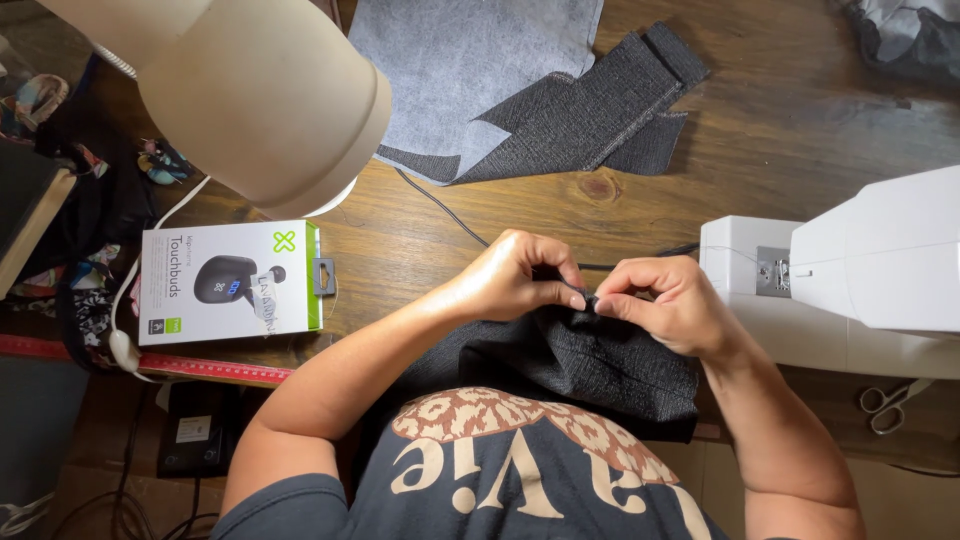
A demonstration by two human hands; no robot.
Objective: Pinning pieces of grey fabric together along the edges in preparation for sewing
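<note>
At the counter's point(760, 120) near edge, we hold a dark grey, ribbed cloth point(590, 365) that drapes from our fingers to our lap. Our left hand point(515, 275) pinches its top edge, knuckles raised, and our right hand point(665, 300) pinches the same edge just beside it, thumbs almost meeting. A white sewing machine point(850, 280) stands at our right.

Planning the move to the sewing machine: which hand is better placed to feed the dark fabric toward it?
Probably the right hand: it pinches the dark fabric on the side nearest the white sewing machine. The left hand grips the same edge, farther away.
</note>
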